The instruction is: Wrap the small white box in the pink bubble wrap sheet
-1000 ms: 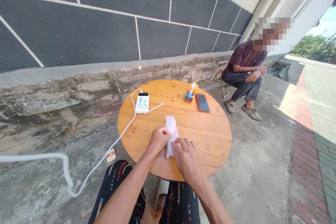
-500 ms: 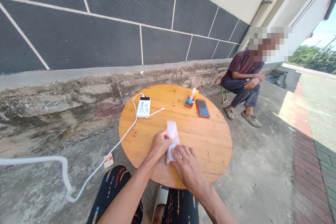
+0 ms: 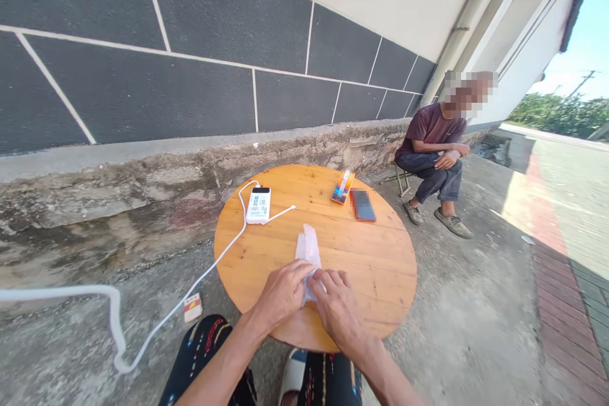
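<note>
A thin, whitish, translucent sheet point(image 3: 309, 246), folded into a narrow strip, lies near the front of the round wooden table point(image 3: 380, 266). I cannot tell whether it is paper or plastic film. My left hand point(image 3: 284, 288) pinches its left side around the middle. Close beside it, my right hand point(image 3: 335, 301) has its fingers bent onto the sheet's right side, thumb toward the left thumb. Both sets of fingertips nearly meet and cover the sheet's middle. Its far end stands slightly creased beyond the hands, and a lower corner shows between them.
On the table are a white power bank point(image 3: 259, 206) with a white cable point(image 3: 228, 244) running off left, an orange-blue box point(image 3: 342, 187) and a phone point(image 3: 363, 205). A small carton point(image 3: 193, 308) lies on the ground. A seated person point(image 3: 435, 139) is at the right, beyond the table.
My left hand has moved forward and right along the sheet, closer to my right hand. The sheet's far end has spread and shifted slightly left. The camera view has tilted a little.
</note>
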The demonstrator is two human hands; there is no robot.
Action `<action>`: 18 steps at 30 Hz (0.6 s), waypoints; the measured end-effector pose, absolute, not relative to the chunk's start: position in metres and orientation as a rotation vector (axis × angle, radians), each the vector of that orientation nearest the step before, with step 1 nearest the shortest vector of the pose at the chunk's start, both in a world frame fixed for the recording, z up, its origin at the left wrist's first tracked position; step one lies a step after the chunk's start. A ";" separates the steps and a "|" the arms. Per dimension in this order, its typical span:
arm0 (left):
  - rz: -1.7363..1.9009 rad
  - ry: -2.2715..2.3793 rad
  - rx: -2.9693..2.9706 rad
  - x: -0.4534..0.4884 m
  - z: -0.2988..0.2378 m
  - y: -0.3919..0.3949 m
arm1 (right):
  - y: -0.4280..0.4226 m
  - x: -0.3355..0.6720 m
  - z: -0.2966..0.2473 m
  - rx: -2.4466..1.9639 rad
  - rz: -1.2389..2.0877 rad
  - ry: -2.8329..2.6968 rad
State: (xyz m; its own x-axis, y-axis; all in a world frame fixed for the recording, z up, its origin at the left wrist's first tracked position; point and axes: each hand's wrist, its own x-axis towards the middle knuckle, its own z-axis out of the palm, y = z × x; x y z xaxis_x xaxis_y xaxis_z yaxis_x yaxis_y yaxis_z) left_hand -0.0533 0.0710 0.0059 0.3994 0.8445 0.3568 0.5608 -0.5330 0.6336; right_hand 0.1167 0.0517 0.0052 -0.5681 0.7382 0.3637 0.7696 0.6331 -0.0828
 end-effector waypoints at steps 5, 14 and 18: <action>1.064 1.198 2.143 -0.052 -0.010 0.067 | 0.045 0.118 0.004 -1.237 -0.024 -2.456; 1.144 1.138 1.970 -0.052 -0.014 0.068 | 0.057 0.124 -0.012 -1.240 -0.024 -2.525; 1.109 1.131 1.870 -0.054 -0.010 0.065 | 0.053 0.122 -0.002 -1.256 0.133 -2.503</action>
State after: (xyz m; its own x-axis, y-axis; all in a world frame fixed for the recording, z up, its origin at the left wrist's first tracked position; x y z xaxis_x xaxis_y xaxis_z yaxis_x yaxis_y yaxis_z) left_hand -0.0545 0.0655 -0.0098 0.2602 0.9119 0.3172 0.3356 -0.3935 0.8559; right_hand 0.1218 0.0533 -0.0023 -0.5536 0.7930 0.2545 0.7615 0.6057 -0.2307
